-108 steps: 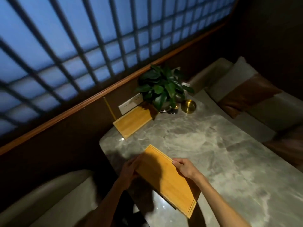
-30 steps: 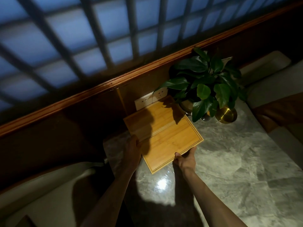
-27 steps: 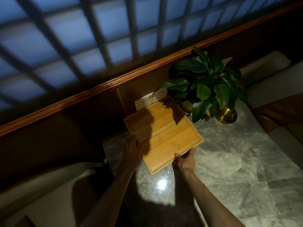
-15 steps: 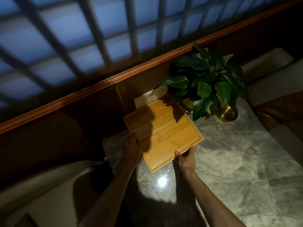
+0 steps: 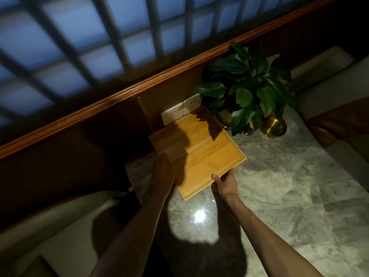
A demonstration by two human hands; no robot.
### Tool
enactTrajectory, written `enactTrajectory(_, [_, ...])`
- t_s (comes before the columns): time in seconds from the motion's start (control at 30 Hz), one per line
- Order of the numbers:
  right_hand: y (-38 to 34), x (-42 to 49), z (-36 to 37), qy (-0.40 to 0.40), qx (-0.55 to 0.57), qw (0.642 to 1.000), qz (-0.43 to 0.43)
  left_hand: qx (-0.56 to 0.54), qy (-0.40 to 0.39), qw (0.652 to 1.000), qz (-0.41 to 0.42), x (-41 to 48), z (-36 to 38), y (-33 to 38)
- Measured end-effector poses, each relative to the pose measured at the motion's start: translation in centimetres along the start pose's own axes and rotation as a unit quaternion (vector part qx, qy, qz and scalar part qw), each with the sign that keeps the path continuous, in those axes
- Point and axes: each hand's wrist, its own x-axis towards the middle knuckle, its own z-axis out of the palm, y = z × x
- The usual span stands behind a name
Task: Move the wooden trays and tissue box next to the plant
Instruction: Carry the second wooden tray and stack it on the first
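Note:
A wooden tray (image 5: 209,162) is held flat between both hands, its far edge overlapping a second wooden tray (image 5: 179,132) that lies against the wall beside the plant (image 5: 245,84). My left hand (image 5: 162,174) grips the near tray's left edge. At the front right edge my right hand (image 5: 224,181) holds it, thumb on top. No tissue box is in view.
The marble table (image 5: 289,186) stretches right and toward me. A gold bowl (image 5: 273,126) sits under the plant's leaves. White wall sockets (image 5: 179,110) are behind the far tray. Cushioned benches flank the table at left and right.
Since 3.6 s ago the tray went from the table's near corner up to the far tray by the plant. Over the last second it has barely shifted.

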Motion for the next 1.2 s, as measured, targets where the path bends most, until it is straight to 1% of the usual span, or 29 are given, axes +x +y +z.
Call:
enactTrajectory(0.03, [-0.4, -0.2, -0.6, -0.023, -0.033, 0.999, -0.021, -0.003, -0.013, 1.0, -0.009, -0.3, -0.1, 0.1])
enactTrajectory(0.07, [-0.5, -0.7, -1.2, -0.023, -0.041, 0.999, -0.015, -0.006, -0.028, 0.999, -0.026, -0.8, -0.3, 0.3])
enactTrajectory(0.1, [0.0, -0.7, -1.6, -0.021, -0.063, 0.998, -0.021, 0.012, -0.036, 0.998, -0.041, -1.5, -0.6, 0.5])
enactTrajectory(0.13, [0.2, -1.3, -2.1, -0.013, -0.086, 0.996, -0.028, 0.053, -0.027, 0.998, -0.034, -2.2, -0.9, 0.7])
enactTrajectory(0.2, [0.9, -2.2, -2.7, 0.013, -0.16, 0.984, -0.075, 0.153, 0.033, 0.986, 0.056, -4.6, -0.8, 0.9])
enactTrajectory(0.23, [1.6, -2.5, -2.8, 0.02, -0.202, 0.972, -0.12, 0.179, 0.054, 0.977, 0.104, -6.3, -0.6, 1.1])
enactTrajectory(0.3, [2.6, -3.2, -2.8, -0.005, -0.284, 0.943, -0.177, 0.202, 0.065, 0.964, 0.157, -9.8, 0.7, 1.5])
enactTrajectory(0.33, [2.8, -3.4, -2.8, -0.027, -0.315, 0.932, -0.178, 0.221, 0.046, 0.96, 0.164, -11.2, 1.2, 1.6])
enactTrajectory(0.4, [3.1, -3.6, -2.6, -0.048, -0.361, 0.916, -0.167, 0.231, -0.032, 0.966, 0.109, -12.8, 1.5, 1.7])
enactTrajectory(0.43, [3.2, -3.6, -2.5, -0.044, -0.372, 0.912, -0.166, 0.244, -0.048, 0.965, 0.08, -13.1, 1.7, 1.6])
enactTrajectory(0.47, [3.1, -3.7, -2.3, -0.036, -0.382, 0.908, -0.168, 0.259, -0.063, 0.961, 0.072, -13.1, 1.5, 1.4])
enactTrajectory(0.57, [3.2, -3.6, -2.0, -0.018, -0.404, 0.898, -0.172, 0.27, -0.058, 0.956, 0.1, -13.0, 1.5, 0.8])
enactTrajectory(0.67, [2.8, -3.7, -2.3, -0.038, -0.425, 0.889, -0.166, 0.299, -0.116, 0.943, 0.085, -12.9, 1.6, 0.6])
enactTrajectory(0.73, [2.4, -3.2, -2.9, -0.048, -0.422, 0.89, -0.168, 0.319, -0.139, 0.933, 0.09, -12.6, 1.3, 0.9])
enactTrajectory(0.8, [1.7, -2.7, -3.7, -0.071, -0.421, 0.888, -0.17, 0.34, -0.165, 0.918, 0.119, -12.0, 1.0, 1.6])
enactTrajectory(0.9, [1.6, -2.9, -5.3, -0.101, -0.413, 0.894, -0.144, 0.394, -0.207, 0.881, 0.158, -11.2, 0.2, 3.0])
enactTrajectory(0.97, [2.7, -4.0, -6.7, -0.091, -0.389, 0.906, -0.137, 0.432, -0.186, 0.866, 0.168, -11.4, -0.2, 3.9])
enactTrajectory(1.07, [6.5, -7.4, -10.2, -0.048, -0.37, 0.916, -0.147, 0.429, -0.143, 0.876, 0.165, -14.2, 0.2, 5.7])
enactTrajectory(1.1, [8.3, -8.6, -11.8, -0.03, -0.361, 0.921, -0.141, 0.435, -0.123, 0.873, 0.185, -15.7, 0.5, 6.6])
enactTrajectory(1.17, [12.3, -11.2, -15.4, -0.01, -0.328, 0.939, -0.102, 0.453, -0.091, 0.855, 0.235, -19.3, 2.0, 8.6])
enactTrajectory(1.2, [14.7, -12.5, -17.2, -0.001, -0.312, 0.947, -0.078, 0.456, -0.093, 0.848, 0.253, -21.2, 2.9, 9.7])
